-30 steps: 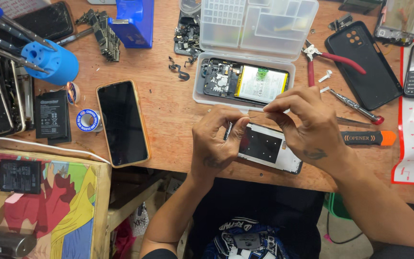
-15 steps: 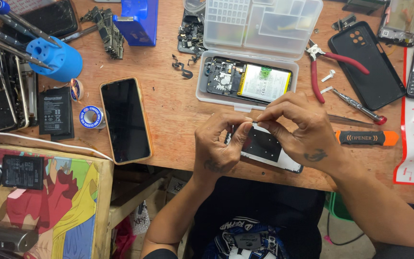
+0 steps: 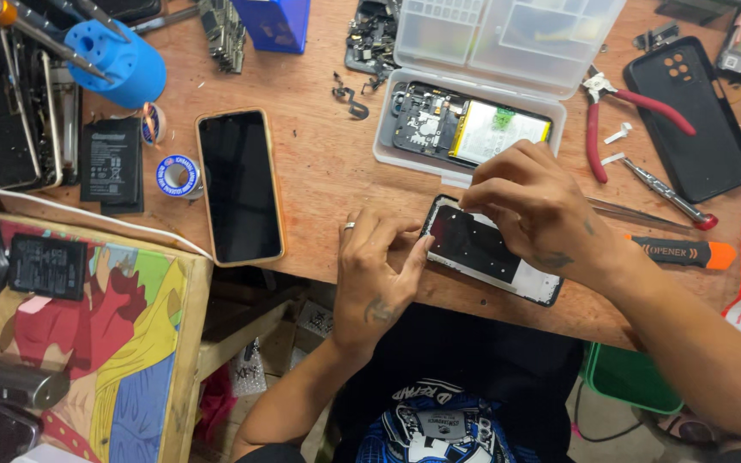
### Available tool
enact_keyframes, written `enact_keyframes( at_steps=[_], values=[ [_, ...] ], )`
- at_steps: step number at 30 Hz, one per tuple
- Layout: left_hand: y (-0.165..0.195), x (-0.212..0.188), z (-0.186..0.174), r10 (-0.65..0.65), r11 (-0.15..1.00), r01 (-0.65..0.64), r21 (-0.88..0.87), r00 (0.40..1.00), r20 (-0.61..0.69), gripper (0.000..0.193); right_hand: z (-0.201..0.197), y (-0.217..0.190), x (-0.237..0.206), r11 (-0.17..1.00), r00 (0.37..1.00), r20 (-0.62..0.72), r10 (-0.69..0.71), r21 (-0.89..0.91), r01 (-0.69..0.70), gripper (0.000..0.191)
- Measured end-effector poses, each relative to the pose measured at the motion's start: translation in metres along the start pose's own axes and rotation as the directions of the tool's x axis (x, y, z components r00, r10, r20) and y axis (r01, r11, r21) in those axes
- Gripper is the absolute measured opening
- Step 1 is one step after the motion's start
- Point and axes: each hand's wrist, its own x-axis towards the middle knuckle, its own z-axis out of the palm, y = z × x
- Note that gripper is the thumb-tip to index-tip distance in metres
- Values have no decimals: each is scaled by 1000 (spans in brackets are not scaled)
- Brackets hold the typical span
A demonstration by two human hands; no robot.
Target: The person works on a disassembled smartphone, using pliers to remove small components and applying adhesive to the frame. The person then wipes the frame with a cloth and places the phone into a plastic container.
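Both hands, left (image 3: 379, 270) and right (image 3: 535, 206), press fingertips on the phone frame (image 3: 490, 251), lying flat, slanting down-right.

A dark, switched-off phone screen (image 3: 239, 185) in a tan case lies face up on the tabletop (image 3: 319, 171), left of centre. Near the front edge lies a rectangular screen panel (image 3: 489, 253), black with a white strip at its right end; the left hand (image 3: 379, 274) touches its left end with the fingers (image 3: 413, 249) and the right hand (image 3: 533, 206) presses its upper edge. Behind it a clear plastic box (image 3: 473, 94) stands open, holding an opened phone whose battery bears a white label (image 3: 501, 130) with a small green patch. At far left lies a black battery with pale label print (image 3: 111, 165), and a blue carton (image 3: 278, 21) stands at the back edge.
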Motion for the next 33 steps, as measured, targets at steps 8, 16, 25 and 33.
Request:
enact_keyframes(
  at_steps=[8, 16, 25, 33],
  values=[
    [-8, 0, 4, 122, 991, -119, 61, 991, -48, 12, 17, 14, 12, 995, 994, 57, -96, -25, 97, 28],
    [-14, 0, 4, 149, 987, -147, 69, 989, -20, 7, 6, 5, -8, 998, 1000, 6, -21, -54, 21, 25],
    [-8, 7, 15, 193, 978, -195, 81, 981, 24, 7, 22, -13, -44, 968, 961, -116, 249, 11, -250, 16],
    [-13, 8, 14, 206, 978, -205, -28, 978, 28, 10, 35, -8, -47, 973, 956, -183, 229, 38, -226, 15]
  ],
)
